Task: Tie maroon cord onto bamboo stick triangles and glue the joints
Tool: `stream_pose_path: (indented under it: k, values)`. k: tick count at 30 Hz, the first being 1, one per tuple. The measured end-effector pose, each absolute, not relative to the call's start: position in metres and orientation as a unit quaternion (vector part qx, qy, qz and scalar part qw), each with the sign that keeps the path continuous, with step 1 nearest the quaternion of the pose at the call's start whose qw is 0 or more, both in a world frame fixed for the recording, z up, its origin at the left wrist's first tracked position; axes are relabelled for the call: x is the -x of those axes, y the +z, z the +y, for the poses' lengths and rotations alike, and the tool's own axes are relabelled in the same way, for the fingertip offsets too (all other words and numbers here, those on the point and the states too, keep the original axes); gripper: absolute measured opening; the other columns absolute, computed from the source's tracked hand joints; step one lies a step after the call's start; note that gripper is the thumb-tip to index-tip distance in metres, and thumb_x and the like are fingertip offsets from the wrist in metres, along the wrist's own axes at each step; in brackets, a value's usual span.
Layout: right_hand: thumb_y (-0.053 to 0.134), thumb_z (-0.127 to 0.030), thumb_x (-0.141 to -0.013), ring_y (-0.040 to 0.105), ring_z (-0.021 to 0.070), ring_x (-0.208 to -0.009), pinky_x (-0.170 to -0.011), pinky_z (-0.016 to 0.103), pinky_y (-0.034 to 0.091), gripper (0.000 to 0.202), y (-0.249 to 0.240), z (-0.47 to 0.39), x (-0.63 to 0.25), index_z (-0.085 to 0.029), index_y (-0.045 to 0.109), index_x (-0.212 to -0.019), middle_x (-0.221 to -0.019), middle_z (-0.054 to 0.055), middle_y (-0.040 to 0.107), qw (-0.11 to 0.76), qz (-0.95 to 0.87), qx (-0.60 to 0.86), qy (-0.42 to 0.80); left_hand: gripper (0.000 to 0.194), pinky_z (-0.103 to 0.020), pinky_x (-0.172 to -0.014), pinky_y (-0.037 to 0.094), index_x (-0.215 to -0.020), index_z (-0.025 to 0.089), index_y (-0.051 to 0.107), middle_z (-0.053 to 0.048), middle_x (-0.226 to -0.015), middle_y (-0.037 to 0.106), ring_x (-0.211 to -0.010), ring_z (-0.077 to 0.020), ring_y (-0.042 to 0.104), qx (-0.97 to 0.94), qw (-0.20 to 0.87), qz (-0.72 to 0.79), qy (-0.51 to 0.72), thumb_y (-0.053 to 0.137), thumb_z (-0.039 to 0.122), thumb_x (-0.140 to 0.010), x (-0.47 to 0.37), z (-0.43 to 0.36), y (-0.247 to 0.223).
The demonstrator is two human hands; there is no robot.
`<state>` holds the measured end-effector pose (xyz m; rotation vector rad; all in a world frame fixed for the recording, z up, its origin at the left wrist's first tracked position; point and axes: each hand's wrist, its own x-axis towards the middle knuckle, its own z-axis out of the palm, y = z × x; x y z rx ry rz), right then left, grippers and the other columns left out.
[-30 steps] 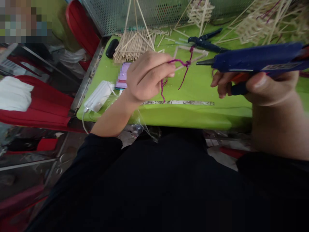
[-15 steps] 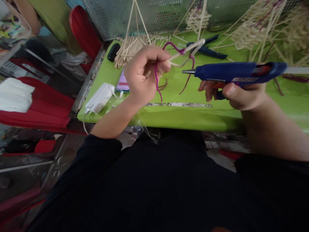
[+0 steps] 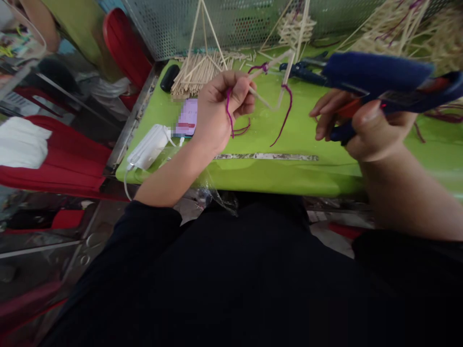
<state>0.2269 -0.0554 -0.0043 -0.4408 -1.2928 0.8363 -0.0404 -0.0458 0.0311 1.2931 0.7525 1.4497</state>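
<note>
Between the thumb and fingers of my left hand (image 3: 220, 108) is one corner of a small wooden stick frame (image 3: 286, 72). Purple yarn (image 3: 288, 113) is tied round its sticks, with loose ends hanging down. My right hand (image 3: 376, 125) grips a blue glue gun (image 3: 376, 72) by its handle, and a small red light shows near the thumb. The gun's nozzle points left and stands apart from the frame, just right of it. Dark blue pliers (image 3: 307, 72) lie behind the frame, partly covered by the gun.
A pile of thin sticks (image 3: 197, 72) lies at the back left under a stick pyramid. Nearby are a phone (image 3: 187, 115), a white power bank or adapter (image 3: 149, 147) with a cable, and a patterned strip (image 3: 267, 156). Stick structures (image 3: 383, 29) stand at the back right. A red chair (image 3: 72, 154) is at left.
The glue gun has moved right and up, away from the stick frame. My left hand has turned slightly, tilting the frame and swinging the yarn.
</note>
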Motion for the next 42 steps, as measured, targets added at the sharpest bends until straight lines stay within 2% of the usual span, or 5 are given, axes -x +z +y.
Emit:
stream_pose_path:
  k: [3,8,13,23,42]
  values:
    - [0.086,-0.049,-0.105,0.07,0.0175,-0.057,-0.035,0.027,0.043,0.021,0.005,-0.059,-0.225,-0.032,0.09,-0.093,-0.086,0.002,0.082,0.73,-0.592,0.181,0.29,0.022,-0.023,-0.077,0.07,-0.089,0.035,0.077,0.001,-0.093,0.082,-0.08,-0.0115,0.077,-0.524,0.511,0.359,0.58,0.084,0.053,-0.099,0.044,-0.039,0.026]
    - [0.072,-0.078,-0.106,0.061,0.021,-0.044,-0.029,0.043,0.034,0.055,0.011,-0.061,-0.237,-0.029,0.087,-0.085,-0.093,0.01,0.084,0.586,-0.645,0.301,0.387,0.021,-0.016,-0.068,0.066,-0.087,0.028,0.076,0.004,-0.084,0.079,-0.07,-0.0061,0.075,-0.455,0.599,0.348,0.56,0.079,0.036,-0.106,0.046,-0.038,0.03]
    - [0.08,-0.075,-0.1,0.061,0.0221,-0.049,-0.033,0.044,0.042,0.042,0.009,-0.071,-0.234,-0.035,0.088,-0.091,-0.1,0.007,0.085,0.524,-0.658,0.31,0.444,0.014,-0.01,-0.064,0.062,-0.098,0.021,0.077,0.004,-0.077,0.075,-0.065,-0.0034,0.076,-0.375,0.673,0.364,0.524,0.074,0.027,-0.11,0.043,-0.04,0.038]
    - [0.092,-0.073,-0.092,0.063,0.0184,-0.054,-0.035,0.036,0.05,0.044,0.003,-0.07,-0.224,-0.03,0.085,-0.091,-0.103,0.009,0.083,0.519,-0.633,0.26,0.512,0.008,-0.008,-0.06,0.06,-0.103,0.018,0.076,0.004,-0.079,0.075,-0.063,-0.0025,0.076,-0.36,0.685,0.371,0.513,0.078,0.025,-0.107,0.038,-0.043,0.04]
    - [0.071,-0.09,-0.099,0.06,0.0163,-0.044,-0.026,0.036,0.029,0.067,-0.005,-0.066,-0.222,-0.025,0.087,-0.093,-0.104,0.01,0.08,0.533,-0.623,0.229,0.526,0.015,-0.011,-0.061,0.059,-0.09,0.022,0.078,0.003,-0.084,0.08,-0.064,-0.0027,0.072,-0.393,0.657,0.363,0.531,0.083,0.027,-0.103,0.037,-0.043,0.033]
